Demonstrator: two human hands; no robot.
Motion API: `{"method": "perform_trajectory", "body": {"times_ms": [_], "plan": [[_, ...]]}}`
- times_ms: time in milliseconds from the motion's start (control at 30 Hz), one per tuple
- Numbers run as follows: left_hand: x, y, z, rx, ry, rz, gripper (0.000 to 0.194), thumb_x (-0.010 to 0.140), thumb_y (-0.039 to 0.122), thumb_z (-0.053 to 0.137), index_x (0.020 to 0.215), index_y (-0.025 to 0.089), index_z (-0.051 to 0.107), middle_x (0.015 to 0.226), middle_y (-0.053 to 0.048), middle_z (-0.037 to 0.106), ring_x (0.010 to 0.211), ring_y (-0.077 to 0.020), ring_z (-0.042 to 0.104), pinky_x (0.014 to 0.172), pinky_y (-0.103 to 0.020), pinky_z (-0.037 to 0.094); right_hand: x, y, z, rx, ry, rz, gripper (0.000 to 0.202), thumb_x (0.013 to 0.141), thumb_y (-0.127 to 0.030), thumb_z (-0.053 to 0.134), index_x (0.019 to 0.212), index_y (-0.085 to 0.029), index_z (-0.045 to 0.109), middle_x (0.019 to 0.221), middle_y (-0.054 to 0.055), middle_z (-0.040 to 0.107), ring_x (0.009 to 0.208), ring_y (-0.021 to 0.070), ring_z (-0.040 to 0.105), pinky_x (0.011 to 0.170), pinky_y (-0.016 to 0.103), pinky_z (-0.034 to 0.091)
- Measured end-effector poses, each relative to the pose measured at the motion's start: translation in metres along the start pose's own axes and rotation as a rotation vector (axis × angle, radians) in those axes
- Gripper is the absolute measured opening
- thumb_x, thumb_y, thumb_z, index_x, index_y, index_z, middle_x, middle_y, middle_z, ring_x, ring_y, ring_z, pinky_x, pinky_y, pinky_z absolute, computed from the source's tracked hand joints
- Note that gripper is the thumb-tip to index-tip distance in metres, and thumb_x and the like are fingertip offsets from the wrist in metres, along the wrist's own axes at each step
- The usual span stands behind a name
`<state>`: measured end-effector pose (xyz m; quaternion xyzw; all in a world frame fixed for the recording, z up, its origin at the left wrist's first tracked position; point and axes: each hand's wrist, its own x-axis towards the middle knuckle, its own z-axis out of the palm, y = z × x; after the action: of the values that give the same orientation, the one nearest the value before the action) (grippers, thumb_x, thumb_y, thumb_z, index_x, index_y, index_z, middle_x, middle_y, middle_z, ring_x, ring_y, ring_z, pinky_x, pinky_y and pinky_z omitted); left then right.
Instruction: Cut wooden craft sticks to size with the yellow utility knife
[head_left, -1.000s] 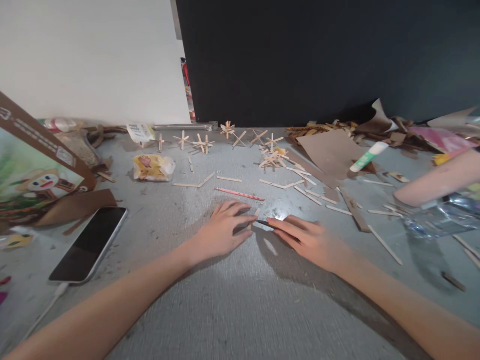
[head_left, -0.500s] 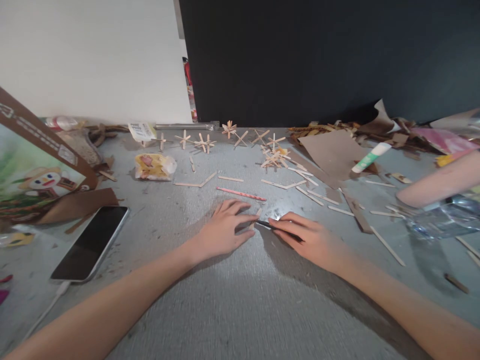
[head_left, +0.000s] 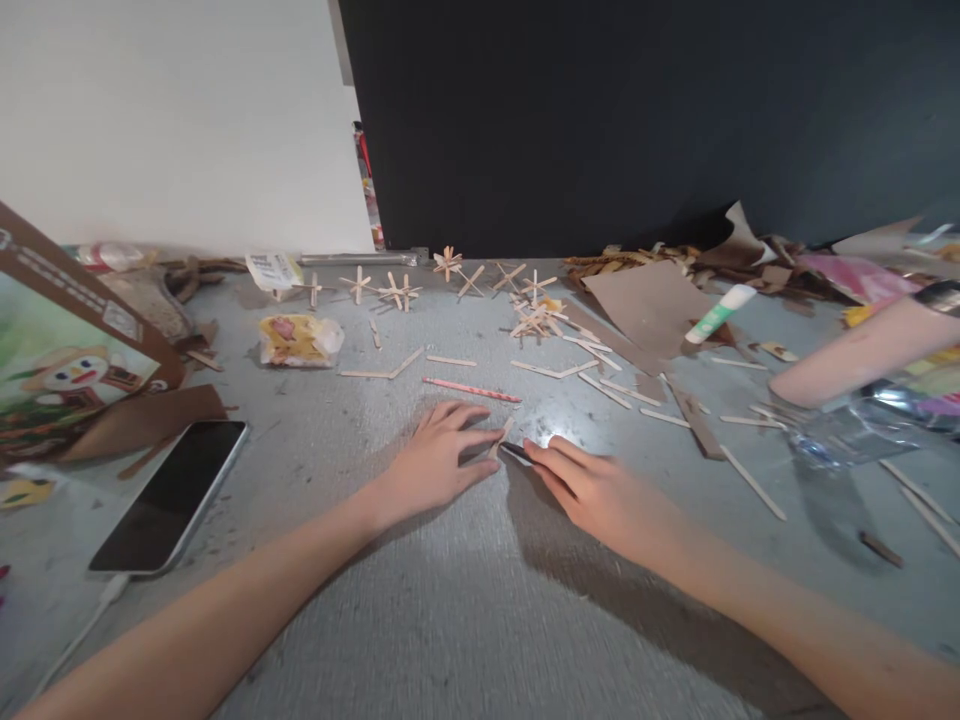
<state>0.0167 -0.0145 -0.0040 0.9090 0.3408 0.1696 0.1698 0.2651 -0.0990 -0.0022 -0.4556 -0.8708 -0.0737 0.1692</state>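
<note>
My left hand lies low over the grey table, its thumb and index finger holding a short wooden craft stick. In my right hand is a slim black pen-like tool. The tool's tip points left and meets the stick, or comes very near it. Whether it is a pen or a blade, I cannot tell. Just beyond my left fingers lies a pink patterned pencil. Farther off are a single craft stick and pairs laid in an angle.
Star shapes made of sticks stand along the back. To the left are a phone on a cable, a wrapped snack and a printed box. On the right are a glue stick, cardboard, a pink tumbler and loose sticks.
The whole view has shifted slightly, so most things appear farther left. The tool in my right hand now sits closer against the craft stick under my left fingers.
</note>
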Motion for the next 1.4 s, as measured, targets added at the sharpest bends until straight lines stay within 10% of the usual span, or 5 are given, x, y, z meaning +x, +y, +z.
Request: {"method": "perform_trajectory", "body": {"times_ms": [700,1033,1400], "plan": [[-0.001,0.003,-0.003,-0.022,0.018,0.001,0.035,0.098,0.044,0.068,0.131,0.033,0.073,0.145,-0.007,0.064,0.141,-0.0326,0.05,0.115,-0.058,0.042,0.002,0.011,0.002,0.151,-0.051,0.081,0.035,0.106,-0.023,0.05,0.138,-0.025,0.064,0.106,0.007,0.08,0.076,0.0218,0.076,0.063,0.032,0.056],[-0.007,0.012,0.002,0.238,0.176,0.287,0.031,0.107,0.024,0.051,0.091,0.018,0.078,0.097,-0.008,0.073,0.101,-0.0241,0.063,0.09,-0.041,0.056,0.002,0.009,-0.005,0.225,0.061,0.17,0.031,0.109,-0.028,0.044,0.134,-0.023,0.062,0.113,0.01,0.077,0.085,0.0249,0.077,0.069,0.036,0.059],[-0.007,0.011,0.008,0.234,0.304,0.183,0.037,0.105,0.021,0.051,0.071,0.017,0.062,0.074,-0.002,0.058,0.073,-0.0163,0.057,0.067,-0.029,0.05,0.001,-0.001,-0.009,0.266,0.081,0.246,0.029,0.108,-0.028,0.047,0.13,-0.023,0.064,0.107,0.01,0.077,0.083,0.0236,0.076,0.069,0.034,0.058]]}}
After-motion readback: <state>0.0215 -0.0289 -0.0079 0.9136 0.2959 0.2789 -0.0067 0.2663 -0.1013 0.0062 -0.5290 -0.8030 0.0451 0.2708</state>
